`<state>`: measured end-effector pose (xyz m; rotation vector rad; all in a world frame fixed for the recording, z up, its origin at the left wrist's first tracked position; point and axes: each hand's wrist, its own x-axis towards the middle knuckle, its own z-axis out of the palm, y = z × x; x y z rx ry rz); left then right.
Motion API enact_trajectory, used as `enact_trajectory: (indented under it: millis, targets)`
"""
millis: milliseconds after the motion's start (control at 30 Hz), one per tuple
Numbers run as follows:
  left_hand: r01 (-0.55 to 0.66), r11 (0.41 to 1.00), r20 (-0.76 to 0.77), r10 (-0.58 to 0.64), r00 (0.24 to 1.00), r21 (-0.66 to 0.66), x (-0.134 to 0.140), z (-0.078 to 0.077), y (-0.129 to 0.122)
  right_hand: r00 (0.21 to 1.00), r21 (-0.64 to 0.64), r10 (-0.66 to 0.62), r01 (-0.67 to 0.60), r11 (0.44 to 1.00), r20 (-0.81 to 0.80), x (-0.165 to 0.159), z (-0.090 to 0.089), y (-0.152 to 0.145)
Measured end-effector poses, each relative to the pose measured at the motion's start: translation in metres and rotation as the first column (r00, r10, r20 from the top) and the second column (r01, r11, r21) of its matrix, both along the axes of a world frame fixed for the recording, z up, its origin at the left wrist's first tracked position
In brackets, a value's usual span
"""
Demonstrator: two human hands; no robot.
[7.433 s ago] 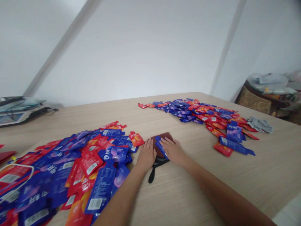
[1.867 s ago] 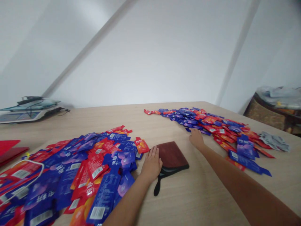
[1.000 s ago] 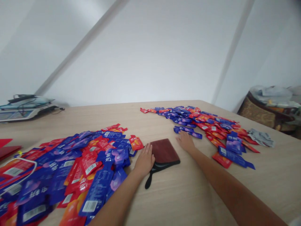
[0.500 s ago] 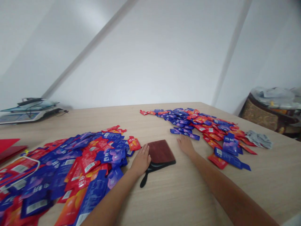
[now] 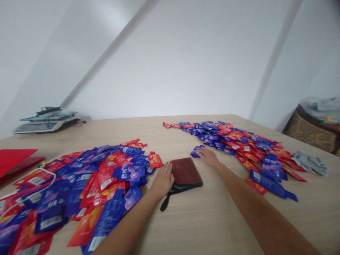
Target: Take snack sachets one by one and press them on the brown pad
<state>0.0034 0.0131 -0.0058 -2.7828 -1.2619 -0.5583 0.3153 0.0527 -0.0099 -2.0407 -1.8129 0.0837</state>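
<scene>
A brown zip pouch (image 5: 186, 172) with a dark edge and a wrist strap lies on the table. My left hand (image 5: 164, 178) rests flat along its left edge, fingers stretched out. Beyond the pouch's right corner, my right hand (image 5: 208, 157) pinches a small blue sachet (image 5: 196, 151), which is apart from the far pile. To the left spreads a big heap of red and blue sachets (image 5: 106, 177); one red sachet (image 5: 154, 160) lies at its edge close to my left fingers. Another heap of red and blue sachets (image 5: 233, 136) stretches across the right side.
Grey gloves (image 5: 310, 163) lie at the right end of the far heap. A flat scale (image 5: 50, 124) with things stacked on it stands at the back left. Red folders (image 5: 16, 159) sit at the left edge. A patterned chair (image 5: 312, 131) holding plastic bags stands beyond the table.
My right hand has taken hold of a blue sachet from the near edge of the right heap and drawn it slightly left. My left hand stays on the pouch. The view has shifted a little.
</scene>
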Motion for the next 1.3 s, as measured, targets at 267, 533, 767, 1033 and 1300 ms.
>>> enact_trajectory:
  millis: [267,533,767,1033,1300]
  targets:
    - [-0.1,0.995,-0.018,0.1,0.995,-0.01,0.028,0.013,-0.002,0.993,0.199,-0.066,0.085,0.976,-0.101,-0.019,-0.012,-0.04]
    - [-0.123,0.992,0.026,0.124,0.992,-0.031,0.03,0.002,-0.001,0.94,0.114,-0.337,0.341,0.933,-0.06,-0.059,-0.012,-0.043]
    - [-0.114,0.992,0.013,0.115,0.993,-0.046,0.028,0.003,0.0,0.971,0.177,-0.228,0.238,0.955,-0.074,-0.046,-0.004,-0.05]
    - [-0.112,0.994,0.016,0.112,0.994,-0.017,0.028,-0.001,0.002,0.826,0.331,-0.149,0.374,0.867,-0.543,-0.04,0.015,-0.065]
    - [-0.081,0.997,0.029,0.081,0.996,-0.007,0.026,-0.001,0.002,0.947,0.336,0.217,-0.13,0.933,-0.235,-0.134,0.038,-0.091]
